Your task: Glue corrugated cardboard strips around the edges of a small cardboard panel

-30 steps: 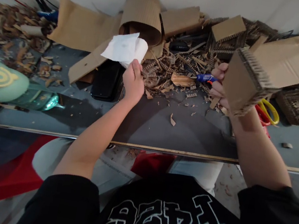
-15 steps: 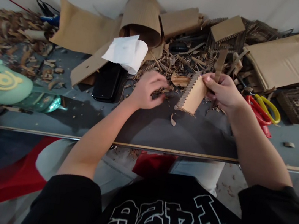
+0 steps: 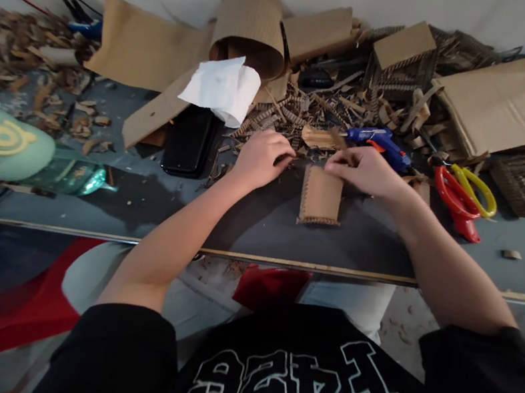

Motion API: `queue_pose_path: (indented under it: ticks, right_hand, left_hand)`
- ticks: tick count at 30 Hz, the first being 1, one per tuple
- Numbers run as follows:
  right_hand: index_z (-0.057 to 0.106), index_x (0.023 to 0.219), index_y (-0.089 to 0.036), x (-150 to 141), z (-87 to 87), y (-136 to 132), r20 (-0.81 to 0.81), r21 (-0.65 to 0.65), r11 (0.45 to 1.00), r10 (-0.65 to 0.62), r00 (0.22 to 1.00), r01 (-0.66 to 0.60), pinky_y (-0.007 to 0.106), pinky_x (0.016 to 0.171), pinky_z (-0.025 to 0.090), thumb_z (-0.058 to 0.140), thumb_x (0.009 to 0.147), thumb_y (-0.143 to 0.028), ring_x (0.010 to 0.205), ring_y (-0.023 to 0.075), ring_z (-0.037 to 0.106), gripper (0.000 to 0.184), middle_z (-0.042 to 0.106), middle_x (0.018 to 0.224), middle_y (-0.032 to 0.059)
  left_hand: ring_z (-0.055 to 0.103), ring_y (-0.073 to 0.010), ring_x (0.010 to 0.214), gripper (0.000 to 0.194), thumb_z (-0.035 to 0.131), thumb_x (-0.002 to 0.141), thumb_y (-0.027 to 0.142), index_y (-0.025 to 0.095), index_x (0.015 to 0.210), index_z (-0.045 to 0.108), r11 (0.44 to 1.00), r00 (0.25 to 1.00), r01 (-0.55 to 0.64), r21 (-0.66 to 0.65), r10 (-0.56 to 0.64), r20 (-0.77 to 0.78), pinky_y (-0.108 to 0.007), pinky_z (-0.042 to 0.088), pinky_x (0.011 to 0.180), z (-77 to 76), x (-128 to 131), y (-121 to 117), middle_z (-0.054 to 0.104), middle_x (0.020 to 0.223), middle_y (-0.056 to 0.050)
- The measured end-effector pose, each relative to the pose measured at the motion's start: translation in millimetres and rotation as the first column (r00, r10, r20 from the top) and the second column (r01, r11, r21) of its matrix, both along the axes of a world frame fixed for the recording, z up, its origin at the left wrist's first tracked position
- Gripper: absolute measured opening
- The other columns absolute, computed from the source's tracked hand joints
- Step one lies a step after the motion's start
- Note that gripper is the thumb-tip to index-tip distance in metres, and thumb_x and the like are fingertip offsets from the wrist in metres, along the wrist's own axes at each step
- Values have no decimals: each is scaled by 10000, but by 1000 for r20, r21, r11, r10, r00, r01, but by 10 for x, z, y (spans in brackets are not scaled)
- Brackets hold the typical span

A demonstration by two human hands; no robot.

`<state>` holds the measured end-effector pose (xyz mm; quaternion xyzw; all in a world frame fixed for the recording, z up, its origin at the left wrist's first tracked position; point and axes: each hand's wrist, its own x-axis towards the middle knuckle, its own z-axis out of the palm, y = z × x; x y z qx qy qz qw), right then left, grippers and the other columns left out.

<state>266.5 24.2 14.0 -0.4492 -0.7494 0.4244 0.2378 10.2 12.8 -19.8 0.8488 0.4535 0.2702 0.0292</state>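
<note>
A small cardboard panel [image 3: 322,195] with corrugated strips along its left and bottom edges lies on the dark table in front of me. My right hand [image 3: 361,168] is at the panel's top right corner, fingers closed, with a thin cardboard strip [image 3: 338,138] sticking up from them. To the left, my left hand [image 3: 265,158] has thumb and fingertips pinched together over the scraps. Whatever is in that pinch is too small to make out. Just behind my right hand lies a blue glue gun [image 3: 382,143] with an orange trigger.
Cardboard scraps [image 3: 329,103] are heaped along the wall. A black phone [image 3: 187,142] and white tissue [image 3: 223,89] sit left of my left hand. Red-and-yellow-handled scissors [image 3: 466,195] lie at right, a green bottle [image 3: 22,144] at far left. The table's front edge [image 3: 281,264] runs near me.
The panel has come down from my right hand onto the table. My right hand has moved left and keeps the strip, uncovering the glue gun. My left fingers have closed into a pinch.
</note>
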Motion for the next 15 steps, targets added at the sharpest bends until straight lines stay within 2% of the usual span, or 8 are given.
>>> queue_pose_path:
  ticks: [2,4,7,9,11,13,15]
  right_hand:
    - [750,861,-182,-54,-37,-49,177,153,987,17,984,-45,327,714,462,764,725,-572,781,219,645,413,725,844,60]
    - [763,994,-183,-69,-47,-76,290,283,957,-25,957,-61,345,784,469,773,740,-505,917,271,673,410,749,989,81]
    - [749,1088,-188,-4,-12,-65,361,367,924,-35,932,-107,336,775,463,681,847,-506,923,267,683,404,753,1034,83]
    - [748,1102,-202,68,18,-39,414,372,913,-1,910,-168,330,767,459,559,938,-475,884,245,690,369,761,1024,68]
    - [739,1146,-226,124,36,-18,462,387,897,13,887,-215,331,781,460,506,970,-421,902,240,698,351,765,1057,52]
    - [729,1175,-248,146,41,-14,475,425,873,11,880,-240,326,800,462,529,959,-384,947,237,700,325,762,1093,35]
    - [739,1139,-253,136,44,-27,466,462,850,11,885,-254,311,784,460,561,937,-353,949,222,698,287,762,1084,22]
  left_hand:
    - [646,-238,1060,247,506,963,246,175,1005,739,993,994,-89,77,84,65,-429,502,977,1,-39,22,729,1027,-85]
    - [643,-231,1064,273,471,976,262,179,1026,727,990,991,-83,118,69,117,-432,494,996,18,-40,8,722,1039,-81]
    - [654,-217,1027,282,500,972,350,180,1013,721,991,985,47,123,-66,158,-419,505,976,58,-10,-41,723,1038,-76]
    - [663,-209,993,307,542,956,437,187,975,720,980,968,182,80,-193,162,-404,516,949,76,11,-66,729,1009,-69]
    - [663,-212,965,384,603,908,564,195,913,709,955,944,296,9,-293,154,-398,520,929,78,29,-73,728,957,-64]
    - [654,-226,957,498,653,822,689,196,873,689,939,933,340,-59,-329,144,-407,516,923,65,45,-68,718,930,-69]
    - [640,-242,966,588,678,746,762,188,875,671,937,938,332,-106,-316,139,-418,510,918,50,57,-58,708,949,-84]
